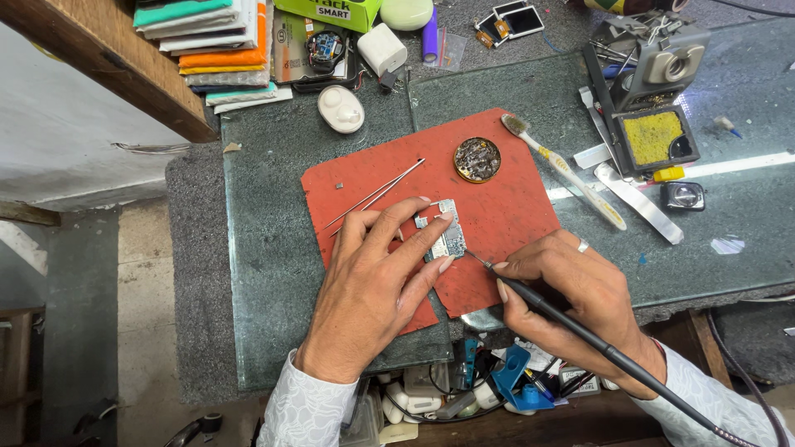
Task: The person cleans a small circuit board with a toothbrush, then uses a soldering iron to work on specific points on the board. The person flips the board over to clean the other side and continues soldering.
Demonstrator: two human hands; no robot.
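The left hand (377, 269) reaches in from below and pinches a small circuit board (447, 232) between its fingertips, pressing it against a red mat (497, 178). The fingers cover the board's lower left edge, so its full outline cannot be made out, and its parts are too fine to tell apart. The right hand (575, 285) is clenched around a dark soldering iron (571, 323), held like a pen. The iron's thin tip meets the board's lower right corner; whether it truly touches is hard to say. The iron's handle and cord run off the bottom right edge of the view.

The mat lies on a glass tabletop (265, 248). The left hand and wrist hide the mat's lower middle part. On the mat, just left of the board, lie tweezers (377, 194), their rear end tucked behind the left fingers. Near the mat's top edge sits a round tin (478, 159) holding something grey and tangled that cannot be identified. A toothbrush (563, 170) lies aslant, its bristles on the mat's upper right corner and its handle out on the glass.

Farther right stands an iron holder (654, 83) with a yellow sponge (652, 136) in its tray. At the top left, a stack of boxes (215, 45) is cut off by the frame. A white oval case (340, 108) lies just below it. Below the tabletop's front edge, a clutter of small tools and cables is partly hidden by both forearms.
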